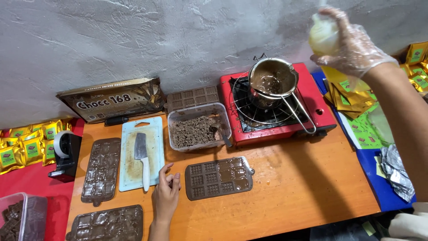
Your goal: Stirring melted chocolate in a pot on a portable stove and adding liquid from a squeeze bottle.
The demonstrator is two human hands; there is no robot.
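Note:
My right hand (354, 44), in a thin clear plastic glove, is raised at the upper right and grips a small pale yellow bottle (323, 35). Below it a small metal pot (273, 80) of melted chocolate stands on a red portable stove (321, 114). My bare left hand (166, 192) rests on the orange table (303, 187) with loosely curled fingers, holding nothing. It lies between a white cutting board (154, 134) with a knife (142, 158) and a brown bar mould (218, 177) partly filled with chocolate.
A clear tub (198, 131) of chopped chocolate holds a spoon. Two filled moulds (101, 169) (107, 223) lie at left, an empty one (192, 98) at the back. A tape dispenser (66, 154), a dark package (111, 100), yellow packets (26, 149) and foil sheets (397, 172) surround the table.

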